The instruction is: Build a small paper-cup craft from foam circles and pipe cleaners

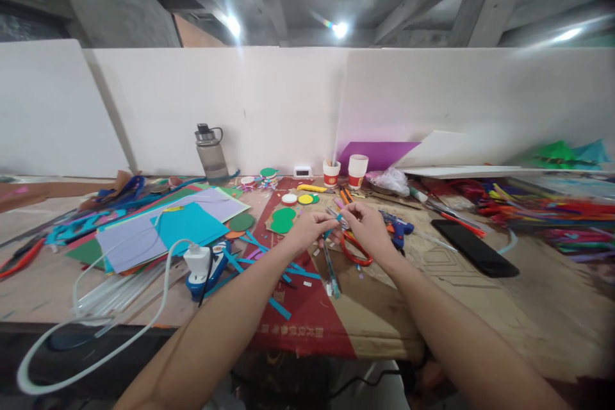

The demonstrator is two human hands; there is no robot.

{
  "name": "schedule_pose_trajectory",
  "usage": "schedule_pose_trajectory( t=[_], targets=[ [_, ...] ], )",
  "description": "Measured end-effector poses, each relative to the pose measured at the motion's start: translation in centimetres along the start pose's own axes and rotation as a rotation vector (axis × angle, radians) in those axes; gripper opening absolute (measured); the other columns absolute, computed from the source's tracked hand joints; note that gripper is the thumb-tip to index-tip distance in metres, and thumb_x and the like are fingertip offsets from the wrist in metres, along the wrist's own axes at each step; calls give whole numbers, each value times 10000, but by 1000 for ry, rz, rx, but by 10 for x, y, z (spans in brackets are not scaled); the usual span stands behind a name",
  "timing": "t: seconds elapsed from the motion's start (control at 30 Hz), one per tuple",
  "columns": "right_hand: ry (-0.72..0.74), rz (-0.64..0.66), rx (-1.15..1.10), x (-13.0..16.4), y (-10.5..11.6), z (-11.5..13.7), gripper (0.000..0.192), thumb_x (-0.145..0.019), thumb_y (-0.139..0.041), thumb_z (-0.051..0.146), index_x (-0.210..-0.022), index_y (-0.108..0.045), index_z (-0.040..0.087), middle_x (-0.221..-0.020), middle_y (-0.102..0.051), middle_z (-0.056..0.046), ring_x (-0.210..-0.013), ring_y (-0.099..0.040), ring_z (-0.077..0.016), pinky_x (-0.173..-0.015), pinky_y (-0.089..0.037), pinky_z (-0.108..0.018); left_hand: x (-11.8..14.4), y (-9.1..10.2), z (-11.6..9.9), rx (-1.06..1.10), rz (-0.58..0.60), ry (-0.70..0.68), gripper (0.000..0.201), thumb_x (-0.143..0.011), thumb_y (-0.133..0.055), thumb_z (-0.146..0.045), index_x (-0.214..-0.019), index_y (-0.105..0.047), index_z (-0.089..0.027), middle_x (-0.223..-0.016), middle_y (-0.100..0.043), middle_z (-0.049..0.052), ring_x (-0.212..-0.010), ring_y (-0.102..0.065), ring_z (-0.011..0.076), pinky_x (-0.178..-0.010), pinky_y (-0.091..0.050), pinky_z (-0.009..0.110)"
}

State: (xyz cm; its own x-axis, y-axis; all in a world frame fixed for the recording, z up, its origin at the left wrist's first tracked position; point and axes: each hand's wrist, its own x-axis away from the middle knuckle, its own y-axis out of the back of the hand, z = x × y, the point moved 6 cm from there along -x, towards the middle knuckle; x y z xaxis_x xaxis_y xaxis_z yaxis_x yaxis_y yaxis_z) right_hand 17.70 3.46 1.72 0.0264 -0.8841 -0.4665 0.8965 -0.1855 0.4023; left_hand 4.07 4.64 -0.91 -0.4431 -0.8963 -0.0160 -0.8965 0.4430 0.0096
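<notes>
Both hands, left (310,228) and right (368,225), pinch a thin teal paper strip (331,230) between fingertips. Red-handled metal scissors (354,252) lie just below on the cluttered cardboard-covered table (480,307).

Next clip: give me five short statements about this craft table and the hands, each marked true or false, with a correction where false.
1. Both hands meet over the cardboard, pinching a small thin piece between them. True: the left hand and right hand are fingertip to fingertip.
2. The red-handled scissors are held in the left hand. False: they lie on the cardboard under the right hand.
3. A grey water bottle stands upright near the white wall. True.
4. The black phone lies left of the hands. False: it lies to their right.
5. Two paper cups stand behind the hands. True.
</notes>
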Motion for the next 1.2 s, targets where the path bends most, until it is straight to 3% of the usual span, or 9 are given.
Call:
schedule_pose_trajectory(
  t=[0.17,0.43,0.8,0.97,1.03,1.13,1.2],
  targets=[
    [250,-68,101,6,7,16,197,-878,-547,316,-989,-647,189,-951,-594,-77,-843,-556,-195,-747,-455,-319,-1,4,6,78,-44,39,315,-714,-754,-439,-719,-676,-134,-698,-721,64,-550,-647,130,-384,-302,179],
    [521,-67,266,12,2,23,123,-870,-567,187,-919,-678,208,-902,-556,-66,-884,-554,-210,-782,-467,-351,-2,4,8,210,-86,89,306,-739,-763,-388,-797,-677,-99,-744,-725,94,-587,-672,125,-364,-241,154],
    [522,-83,321,11,-1,23,76,-811,-569,133,-774,-595,195,-828,-535,-45,-765,-519,-179,-695,-446,-310,-6,0,13,164,-40,45,328,-718,-765,-428,-760,-667,-118,-709,-718,55,-562,-653,116,-379,-280,164],
    [387,-113,154,7,12,24,68,-819,-596,217,-755,-599,192,-783,-512,-22,-663,-473,-145,-606,-400,-281,-5,2,11,104,-72,54,316,-733,-750,-423,-774,-673,-120,-730,-723,53,-563,-647,115,-385,-286,174],
    [343,29,12,7,13,27,152,-855,-592,304,-755,-622,194,-771,-534,-20,-668,-491,-143,-622,-406,-281,-5,4,10,86,-90,49,287,-751,-737,-399,-764,-672,-120,-702,-714,41,-541,-632,108,-387,-287,177],
    [379,482,-220,16,1,40,401,-939,-467,455,-716,-679,198,-743,-592,-31,-716,-550,-156,-711,-440,-304,-4,6,6,80,-109,1,278,-753,-737,-374,-699,-648,-116,-610,-668,6,-427,-540,67,-374,-271,182],
    [387,595,-296,19,-2,44,470,-933,-459,513,-675,-694,199,-695,-597,-29,-690,-550,-155,-723,-444,-313,-4,8,3,99,-106,-18,297,-740,-748,-383,-684,-631,-115,-569,-641,-8,-385,-492,52,-366,-258,183]
  ],
)
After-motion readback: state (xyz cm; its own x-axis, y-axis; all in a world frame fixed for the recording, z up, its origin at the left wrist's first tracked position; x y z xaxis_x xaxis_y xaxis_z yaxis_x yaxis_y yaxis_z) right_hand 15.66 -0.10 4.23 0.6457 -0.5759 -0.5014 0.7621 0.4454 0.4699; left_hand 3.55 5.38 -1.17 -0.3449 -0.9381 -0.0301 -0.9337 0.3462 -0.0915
